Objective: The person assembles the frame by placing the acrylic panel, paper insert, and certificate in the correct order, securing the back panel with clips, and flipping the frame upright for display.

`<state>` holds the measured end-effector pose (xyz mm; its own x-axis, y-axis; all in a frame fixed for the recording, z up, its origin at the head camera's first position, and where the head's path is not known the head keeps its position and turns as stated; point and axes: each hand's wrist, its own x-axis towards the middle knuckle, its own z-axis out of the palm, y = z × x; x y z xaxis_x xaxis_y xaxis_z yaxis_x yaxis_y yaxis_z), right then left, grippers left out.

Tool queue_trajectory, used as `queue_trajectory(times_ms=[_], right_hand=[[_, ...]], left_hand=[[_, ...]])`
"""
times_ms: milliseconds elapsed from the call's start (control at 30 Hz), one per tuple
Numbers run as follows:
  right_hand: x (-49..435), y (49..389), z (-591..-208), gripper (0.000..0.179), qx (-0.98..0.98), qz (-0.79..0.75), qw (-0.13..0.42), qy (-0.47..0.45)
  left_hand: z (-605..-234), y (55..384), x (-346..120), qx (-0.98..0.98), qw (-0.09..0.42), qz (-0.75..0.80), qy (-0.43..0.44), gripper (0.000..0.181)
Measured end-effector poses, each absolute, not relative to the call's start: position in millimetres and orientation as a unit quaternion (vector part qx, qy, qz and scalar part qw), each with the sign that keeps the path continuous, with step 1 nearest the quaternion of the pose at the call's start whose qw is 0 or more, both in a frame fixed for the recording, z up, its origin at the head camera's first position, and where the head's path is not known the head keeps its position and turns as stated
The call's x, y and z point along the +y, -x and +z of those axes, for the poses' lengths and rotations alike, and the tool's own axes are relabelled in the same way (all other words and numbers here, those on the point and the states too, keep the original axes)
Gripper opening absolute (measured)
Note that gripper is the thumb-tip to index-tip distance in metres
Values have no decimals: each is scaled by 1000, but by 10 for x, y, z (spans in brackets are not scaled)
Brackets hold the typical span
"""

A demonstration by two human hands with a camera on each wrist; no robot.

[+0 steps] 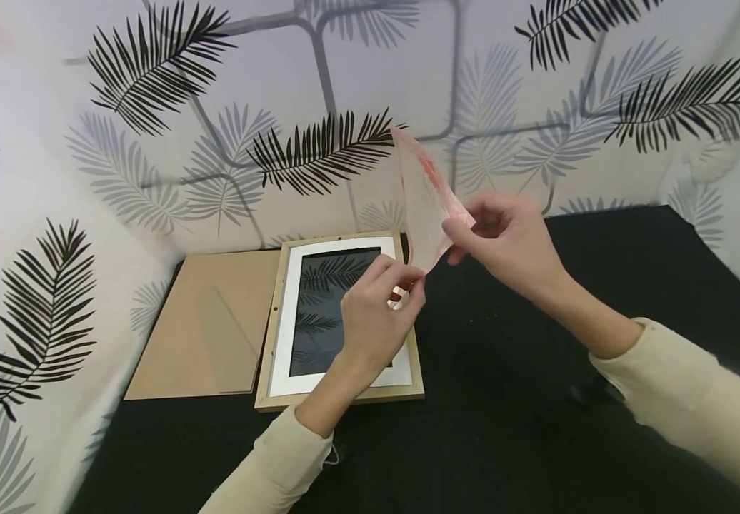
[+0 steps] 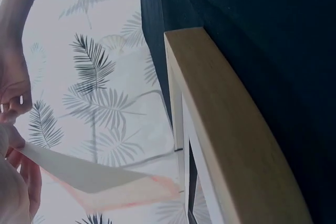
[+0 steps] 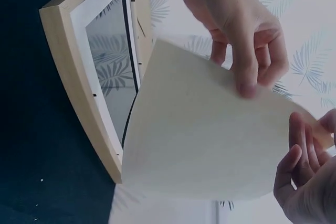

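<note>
Leftmost, one brown board (image 1: 180, 328) is lying flat on the black tabletop (image 1: 505, 435), with one narrow flap (image 1: 225, 346) slanting across its right part; how the flap is attached is hard to make out. Just beside it, one pale wooden frame (image 1: 267, 357) is lying flat, holding one white mat (image 1: 285, 321) and, inside that, one dark glossy panel (image 1: 318, 307) that is reflecting leaves. The left hand (image 1: 379, 303) is hiding part of the panel and the mat's right side; it is pinching the lower corner of one thin sheet (image 1: 423, 207). This sheet is standing tilted in the air above the frame's right side, showing a pale face and pinkish-red edges; its other face is mostly turned away. Rightmost, the right hand (image 1: 505, 232) is pinching the sheet's right edge, fingertips partly hidden behind it. Two cream sleeves (image 1: 685, 392) are running off-picture.
</note>
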<state>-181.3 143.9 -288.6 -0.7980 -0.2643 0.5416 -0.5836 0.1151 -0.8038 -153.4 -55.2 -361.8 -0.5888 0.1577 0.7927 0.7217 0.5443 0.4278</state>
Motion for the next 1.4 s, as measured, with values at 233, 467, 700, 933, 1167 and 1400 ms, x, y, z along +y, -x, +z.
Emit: queue_trajectory(times_ms=[233,467,700,933,1167,1400], right_hand=[[1643,1862,-3037,6,-748,578,83,-316],[2089,2121,-3429,24,-808,548,46,-214],[2345,2443,-3851,53,-820,549,-82,-138],[2162,2658,-4075,63,-801,555,-131,-183],[1988,2778,-4091,63,-783,581,-121,-184],[1998,2758,-4079,35,-781,587,-69,-200]], left_hand=[[-3574,1513,-811,-756,364,-455,299,8],[-3439,1443,-1173,-716,349,-542,267,6],[-3432,1350,-1462,-687,313,-618,221,10],[-3461,1316,-1552,-671,307,-633,233,9],[-3488,1308,-1627,-657,295,-655,228,10],[-3505,1304,-1750,-662,310,-658,181,10]])
